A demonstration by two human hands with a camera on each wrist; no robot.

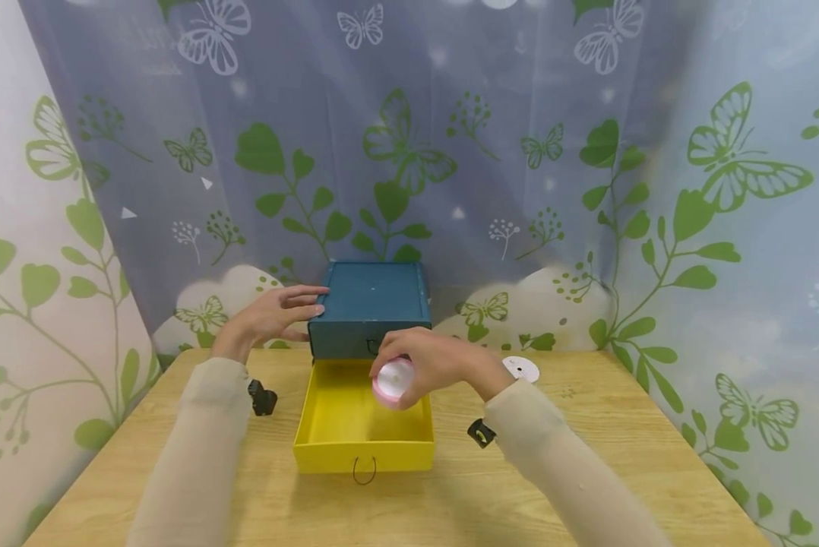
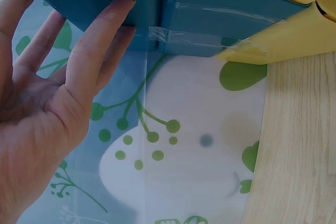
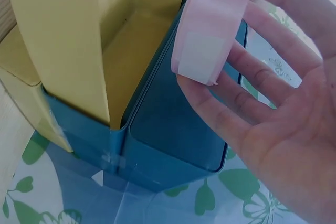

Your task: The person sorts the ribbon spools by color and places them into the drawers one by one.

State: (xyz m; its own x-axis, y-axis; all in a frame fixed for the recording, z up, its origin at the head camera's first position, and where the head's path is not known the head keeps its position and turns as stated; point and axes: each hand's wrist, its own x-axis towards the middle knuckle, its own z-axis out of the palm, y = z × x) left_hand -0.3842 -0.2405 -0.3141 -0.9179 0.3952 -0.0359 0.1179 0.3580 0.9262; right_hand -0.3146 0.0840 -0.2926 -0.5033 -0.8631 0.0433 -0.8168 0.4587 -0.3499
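Observation:
My right hand (image 1: 431, 363) pinches a roll of pink ribbon (image 1: 393, 381) between thumb and fingers, over a pulled-out yellow drawer (image 1: 365, 456). In the right wrist view, the ribbon roll (image 3: 207, 35) has a white label on its pink outer face. Behind the drawer stands a dark blue drawer box (image 1: 375, 292). My left hand (image 1: 273, 315) touches that box's left side with fairly straight fingers. From the left wrist, the fingers (image 2: 86, 56) lie against the blue wall, and clear tape joins two blue sections.
A white disc (image 1: 521, 369) with a dark centre lies on the wooden table (image 1: 567, 456), right of the box. Behind the table hangs a curtain (image 1: 300, 190) printed with leaves and butterflies. The drawer's wire loop handle (image 1: 365, 472) faces the front.

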